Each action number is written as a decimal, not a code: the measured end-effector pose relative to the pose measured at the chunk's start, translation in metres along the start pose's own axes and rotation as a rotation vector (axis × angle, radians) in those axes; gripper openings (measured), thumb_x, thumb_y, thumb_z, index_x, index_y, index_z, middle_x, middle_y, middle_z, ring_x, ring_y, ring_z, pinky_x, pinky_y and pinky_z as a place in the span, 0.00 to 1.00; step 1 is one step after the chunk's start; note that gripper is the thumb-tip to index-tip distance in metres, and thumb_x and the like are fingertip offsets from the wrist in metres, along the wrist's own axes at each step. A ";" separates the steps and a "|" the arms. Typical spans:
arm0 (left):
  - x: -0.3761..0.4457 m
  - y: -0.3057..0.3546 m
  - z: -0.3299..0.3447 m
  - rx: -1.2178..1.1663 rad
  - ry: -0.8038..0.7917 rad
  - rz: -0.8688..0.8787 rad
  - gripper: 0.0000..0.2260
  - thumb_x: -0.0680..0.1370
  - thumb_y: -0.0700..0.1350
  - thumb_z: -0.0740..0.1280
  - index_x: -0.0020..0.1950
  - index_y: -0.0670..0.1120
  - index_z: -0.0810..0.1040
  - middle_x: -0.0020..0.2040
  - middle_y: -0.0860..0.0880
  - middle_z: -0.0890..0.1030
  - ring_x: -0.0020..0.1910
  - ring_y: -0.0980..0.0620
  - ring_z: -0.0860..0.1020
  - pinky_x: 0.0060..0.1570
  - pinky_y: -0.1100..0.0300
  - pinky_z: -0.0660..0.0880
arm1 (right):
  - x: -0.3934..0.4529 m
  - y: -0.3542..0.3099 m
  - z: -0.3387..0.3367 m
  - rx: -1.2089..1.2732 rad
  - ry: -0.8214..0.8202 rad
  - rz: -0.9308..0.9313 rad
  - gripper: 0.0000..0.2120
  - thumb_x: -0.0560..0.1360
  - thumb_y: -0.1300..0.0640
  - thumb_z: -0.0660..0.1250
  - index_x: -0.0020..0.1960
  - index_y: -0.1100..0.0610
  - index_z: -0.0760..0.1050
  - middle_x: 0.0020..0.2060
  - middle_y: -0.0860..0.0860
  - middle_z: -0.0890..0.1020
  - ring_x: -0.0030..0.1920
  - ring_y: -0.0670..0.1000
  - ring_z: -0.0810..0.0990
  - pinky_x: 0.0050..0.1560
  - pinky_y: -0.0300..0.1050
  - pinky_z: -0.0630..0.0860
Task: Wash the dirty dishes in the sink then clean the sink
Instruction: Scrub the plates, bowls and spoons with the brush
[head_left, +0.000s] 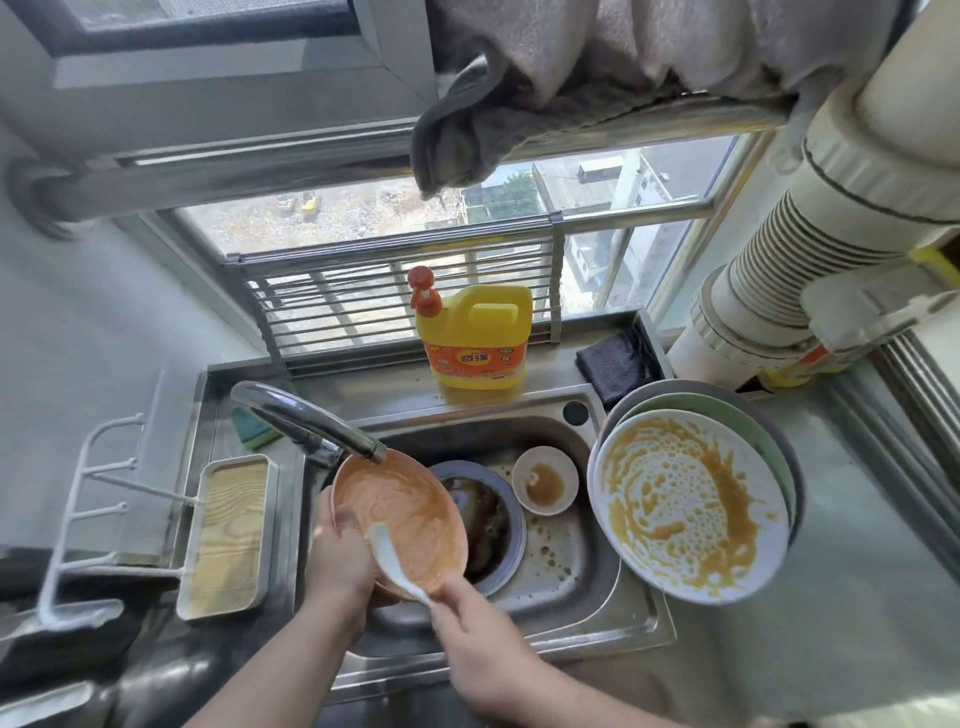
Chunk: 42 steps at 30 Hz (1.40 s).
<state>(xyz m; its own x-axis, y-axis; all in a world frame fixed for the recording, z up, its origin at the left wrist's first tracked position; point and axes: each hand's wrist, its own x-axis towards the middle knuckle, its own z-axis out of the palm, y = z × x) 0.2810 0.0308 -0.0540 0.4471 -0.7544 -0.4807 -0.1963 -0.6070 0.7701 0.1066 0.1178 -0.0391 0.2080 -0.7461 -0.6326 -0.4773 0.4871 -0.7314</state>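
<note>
Right hand (483, 644), nearest, was clamped on the handle of a white spoon (392, 558), smooth and glossy, its scoop lying inside the bowl. Left hand (340, 558) gripped the near rim of the orange bowl (400, 519), thumb over the edge; bowl tilted over the sink (582, 582) under the faucet (306, 426), coated in a creamy orange film. Whether water was running could not be told.

Risk: wet glazed surfaces were likely slick; the bowl could slip from the one-hand hold and strike the steel basin or the dark-stained plate (493, 525) below it.

Small white dish (545, 480) with brown residue sat beside that plate. The white plate (691, 509), streaked yellow and bubbly, leaned on stacked plates at the sink's right edge; a bump could send them sliding. Yellow plastic detergent jug (475, 338) stood behind, by the window.
</note>
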 end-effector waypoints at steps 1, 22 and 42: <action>0.003 -0.002 -0.004 0.004 0.016 0.013 0.13 0.89 0.55 0.51 0.69 0.66 0.70 0.59 0.46 0.82 0.56 0.42 0.80 0.53 0.49 0.80 | -0.005 0.005 -0.002 -0.015 0.004 -0.019 0.18 0.76 0.34 0.53 0.61 0.37 0.71 0.45 0.45 0.83 0.48 0.49 0.81 0.55 0.49 0.77; -0.076 0.045 0.092 -0.234 -0.506 -0.233 0.10 0.86 0.62 0.57 0.61 0.65 0.76 0.56 0.49 0.85 0.49 0.42 0.87 0.40 0.39 0.85 | -0.055 0.065 -0.173 -0.105 0.750 0.016 0.08 0.80 0.49 0.66 0.47 0.41 0.67 0.37 0.41 0.80 0.34 0.46 0.78 0.34 0.51 0.73; 0.007 -0.049 0.062 0.267 -0.322 -0.267 0.08 0.82 0.42 0.65 0.56 0.49 0.83 0.43 0.48 0.83 0.38 0.48 0.76 0.38 0.56 0.76 | -0.023 0.036 -0.100 -0.336 0.235 -0.107 0.17 0.79 0.49 0.64 0.34 0.46 0.63 0.38 0.44 0.68 0.38 0.45 0.69 0.43 0.49 0.69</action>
<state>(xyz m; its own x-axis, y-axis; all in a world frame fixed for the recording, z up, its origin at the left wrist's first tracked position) 0.2400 0.0396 -0.1215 0.2280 -0.5770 -0.7843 -0.3468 -0.8008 0.4883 -0.0011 0.1068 -0.0257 0.0897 -0.8867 -0.4536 -0.7232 0.2552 -0.6417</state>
